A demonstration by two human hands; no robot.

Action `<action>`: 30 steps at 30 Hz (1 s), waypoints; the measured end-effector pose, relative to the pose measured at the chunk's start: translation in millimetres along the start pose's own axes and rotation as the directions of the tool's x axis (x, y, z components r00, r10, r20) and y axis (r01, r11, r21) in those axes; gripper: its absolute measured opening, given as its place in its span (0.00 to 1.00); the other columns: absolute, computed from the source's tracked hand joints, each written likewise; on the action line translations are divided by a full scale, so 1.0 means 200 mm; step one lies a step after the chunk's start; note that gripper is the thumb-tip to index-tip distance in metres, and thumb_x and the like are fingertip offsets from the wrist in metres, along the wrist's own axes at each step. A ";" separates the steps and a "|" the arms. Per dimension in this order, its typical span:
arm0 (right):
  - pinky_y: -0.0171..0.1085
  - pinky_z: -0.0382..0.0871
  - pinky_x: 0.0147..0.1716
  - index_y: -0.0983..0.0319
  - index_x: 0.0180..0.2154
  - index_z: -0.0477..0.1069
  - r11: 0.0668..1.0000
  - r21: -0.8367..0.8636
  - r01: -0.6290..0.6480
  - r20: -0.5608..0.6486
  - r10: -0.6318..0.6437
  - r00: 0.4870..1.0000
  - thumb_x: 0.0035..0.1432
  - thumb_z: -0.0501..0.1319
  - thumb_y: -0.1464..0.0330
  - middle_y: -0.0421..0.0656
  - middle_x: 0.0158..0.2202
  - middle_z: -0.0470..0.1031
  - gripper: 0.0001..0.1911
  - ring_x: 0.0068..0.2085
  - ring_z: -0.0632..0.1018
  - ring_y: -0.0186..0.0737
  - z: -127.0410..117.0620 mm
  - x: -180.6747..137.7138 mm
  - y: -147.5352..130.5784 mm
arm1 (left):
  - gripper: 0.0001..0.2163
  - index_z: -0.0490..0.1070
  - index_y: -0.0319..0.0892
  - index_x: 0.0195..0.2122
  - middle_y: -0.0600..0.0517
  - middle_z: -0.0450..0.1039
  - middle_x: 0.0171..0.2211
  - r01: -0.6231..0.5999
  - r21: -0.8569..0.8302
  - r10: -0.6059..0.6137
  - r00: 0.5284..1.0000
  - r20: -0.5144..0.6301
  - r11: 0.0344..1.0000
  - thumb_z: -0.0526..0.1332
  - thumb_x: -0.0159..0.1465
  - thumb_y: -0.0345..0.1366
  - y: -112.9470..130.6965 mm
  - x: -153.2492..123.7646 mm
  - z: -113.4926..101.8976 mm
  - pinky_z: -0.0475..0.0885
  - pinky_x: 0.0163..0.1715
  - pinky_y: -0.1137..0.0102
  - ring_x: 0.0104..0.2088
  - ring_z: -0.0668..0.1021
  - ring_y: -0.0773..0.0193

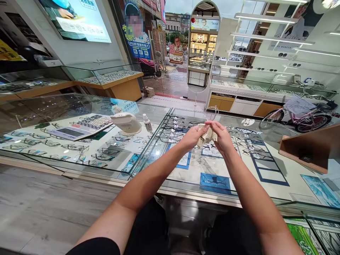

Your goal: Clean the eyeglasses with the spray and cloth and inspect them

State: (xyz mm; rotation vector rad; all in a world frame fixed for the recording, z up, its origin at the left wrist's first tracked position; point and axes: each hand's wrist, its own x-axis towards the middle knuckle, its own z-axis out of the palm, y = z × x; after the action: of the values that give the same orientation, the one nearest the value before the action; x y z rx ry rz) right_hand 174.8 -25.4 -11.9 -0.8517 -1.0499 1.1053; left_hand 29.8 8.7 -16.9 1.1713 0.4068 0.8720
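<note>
My left hand (192,136) and my right hand (222,137) meet above the glass counter (148,166), both closed in a pinch. Between them they hold a cream cleaning cloth (206,137) folded around one lens of a clear-framed pair of glasses (211,114). The other lens sticks up above my fingers. Part of the frame is hidden inside the cloth and behind my fingers.
On the counter to the left lie a large calculator (81,128), a white device (126,123) and a small spray bottle (147,123). Rows of glasses fill the case below. A wooden tray (310,148) is at right, a pink bicycle (294,118) beyond.
</note>
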 end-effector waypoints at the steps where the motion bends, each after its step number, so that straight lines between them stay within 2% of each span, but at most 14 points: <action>1: 0.38 0.71 0.38 0.55 0.40 0.85 1.000 -0.014 0.008 0.006 -0.008 1.000 0.54 0.75 0.47 0.41 0.40 0.81 0.21 0.37 0.76 0.40 0.00 0.00 0.00 | 0.31 0.75 0.36 0.37 0.52 0.76 0.30 0.003 0.005 -0.003 1.000 0.006 1.000 0.77 0.53 0.61 0.00 0.00 0.00 0.66 0.31 0.72 0.28 0.74 0.69; 6: 0.37 0.72 0.46 0.54 0.38 0.86 0.997 -0.045 0.055 0.053 -0.053 0.997 0.56 0.74 0.50 0.41 0.45 0.80 0.16 0.45 0.77 0.40 -0.01 0.00 -0.01 | 0.29 0.76 0.36 0.37 0.52 0.77 0.30 0.043 0.018 -0.043 0.998 0.034 0.999 0.78 0.53 0.59 0.00 0.00 -0.02 0.66 0.31 0.73 0.28 0.75 0.69; 15: 0.40 0.75 0.41 0.55 0.36 0.86 0.999 0.024 -0.034 -0.028 0.034 0.999 0.49 0.77 0.50 0.42 0.39 0.84 0.18 0.38 0.80 0.43 0.00 0.00 -0.01 | 0.28 0.76 0.36 0.40 0.52 0.76 0.32 0.051 0.033 -0.054 0.992 0.113 0.998 0.83 0.48 0.48 0.05 -0.03 -0.02 0.67 0.32 0.72 0.30 0.76 0.69; 21: 0.39 0.74 0.39 0.55 0.37 0.87 0.994 0.103 -0.028 -0.056 0.034 0.998 0.49 0.79 0.52 0.42 0.37 0.84 0.18 0.37 0.80 0.40 -0.01 0.01 0.00 | 0.30 0.74 0.36 0.45 0.50 0.77 0.35 0.024 0.023 -0.027 0.993 0.112 0.999 0.83 0.49 0.49 0.01 -0.03 -0.02 0.69 0.34 0.71 0.31 0.78 0.67; 27: 0.41 0.75 0.43 0.54 0.37 0.85 1.000 -0.010 0.011 -0.021 -0.012 1.000 0.53 0.75 0.48 0.42 0.40 0.83 0.19 0.41 0.80 0.43 0.01 -0.01 -0.01 | 0.29 0.75 0.37 0.43 0.52 0.76 0.32 -0.057 0.080 0.059 0.998 -0.017 0.995 0.77 0.55 0.57 -0.03 -0.01 0.01 0.68 0.33 0.71 0.30 0.75 0.68; 30: 0.40 0.74 0.44 0.54 0.37 0.86 1.000 -0.013 0.019 -0.001 -0.019 1.000 0.53 0.75 0.49 0.41 0.40 0.80 0.18 0.41 0.79 0.42 0.03 -0.02 -0.02 | 0.29 0.75 0.38 0.41 0.53 0.75 0.31 -0.083 0.068 0.088 0.994 -0.068 0.994 0.75 0.56 0.61 -0.04 0.00 0.02 0.68 0.32 0.72 0.29 0.74 0.68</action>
State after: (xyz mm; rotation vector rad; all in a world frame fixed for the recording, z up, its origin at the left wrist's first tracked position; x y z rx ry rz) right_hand 169.7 -30.4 -7.9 -0.8510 -1.0627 1.0831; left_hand 34.9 4.5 -22.1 1.2278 0.4480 0.9827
